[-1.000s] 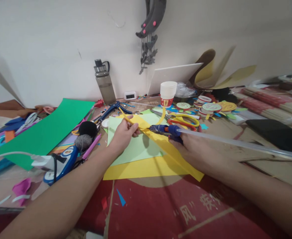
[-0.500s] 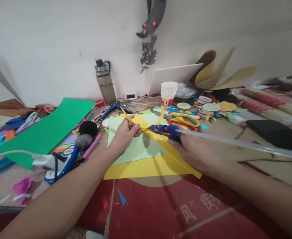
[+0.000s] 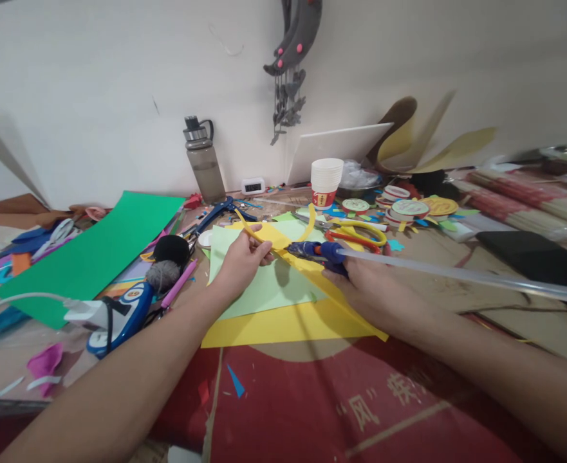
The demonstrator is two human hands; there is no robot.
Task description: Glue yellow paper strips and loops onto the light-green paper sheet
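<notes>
Between the thumb and fingers of my left hand (image 3: 245, 258) is a yellow paper piece (image 3: 274, 235), with narrow curved strips standing up at its left and right. My right hand (image 3: 360, 283) is wrapped round a blue glue gun (image 3: 330, 251). Its nozzle end points left and meets or nearly meets the yellow piece; I cannot tell which. A long clear glue stick (image 3: 457, 275) runs out of the gun's back to the right edge. Beneath both hands lie a pale green sheet (image 3: 249, 292) and a larger yellow sheet (image 3: 273, 329).
Scissors with yellow handles (image 3: 372, 233) lie behind the gun. A water bottle (image 3: 204, 167), a small clock (image 3: 253, 186) and stacked paper cups (image 3: 325, 183) stand near the wall. At left are a green sheet (image 3: 94, 251) and a blue-and-white device (image 3: 129, 315). A black flat object (image 3: 534, 257) lies right.
The glue gun and my right hand have shifted very slightly left. My left hand keeps its hold on the yellow paper piece, nearly still.
</notes>
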